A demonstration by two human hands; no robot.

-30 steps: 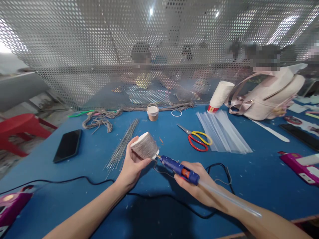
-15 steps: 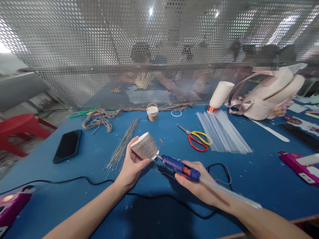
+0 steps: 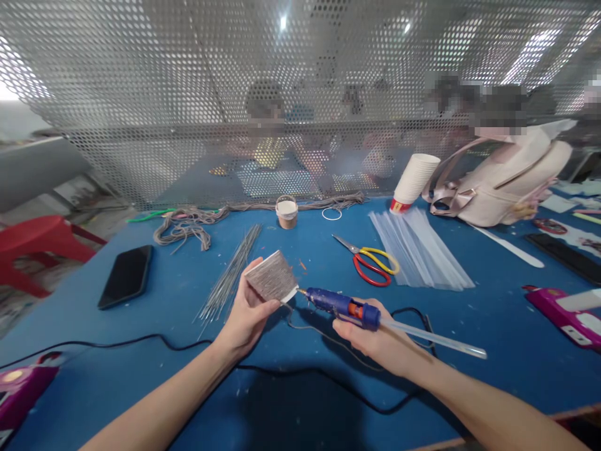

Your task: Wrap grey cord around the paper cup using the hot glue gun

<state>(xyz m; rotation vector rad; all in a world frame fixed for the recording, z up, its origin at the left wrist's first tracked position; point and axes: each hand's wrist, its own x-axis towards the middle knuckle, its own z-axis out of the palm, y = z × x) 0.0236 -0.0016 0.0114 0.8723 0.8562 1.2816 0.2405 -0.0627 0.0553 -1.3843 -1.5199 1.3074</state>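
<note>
My left hand [image 3: 248,316] grips a paper cup [image 3: 273,277] wrapped in grey cord, lying tilted with its white rim showing. A loose tail of grey cord [image 3: 323,335] runs from the cup's lower edge toward my right wrist. In my right hand [image 3: 375,338] is a blue hot glue gun [image 3: 340,305], its nozzle at the cup's right-hand edge; whether it touches I cannot tell. A clear glue stick [image 3: 436,338] sticks out of the gun's back. Beyond the cup stands a small brown-and-white basket [image 3: 286,212].
Scissors [image 3: 370,258] and clear plastic strips [image 3: 422,250] lie to the right, before stacked paper cups [image 3: 414,183] and a pale backpack [image 3: 502,175]. Wires [image 3: 230,275], a phone [image 3: 126,275] and grey cord [image 3: 183,227] lie left. A black cable [image 3: 319,373] crosses the front; perforated metal [image 3: 188,156] stands behind.
The glue gun has swung to a flatter angle, with its back end and glue stick higher. My left hand has turned the wrapped cup slightly. More of the cord tail shows.
</note>
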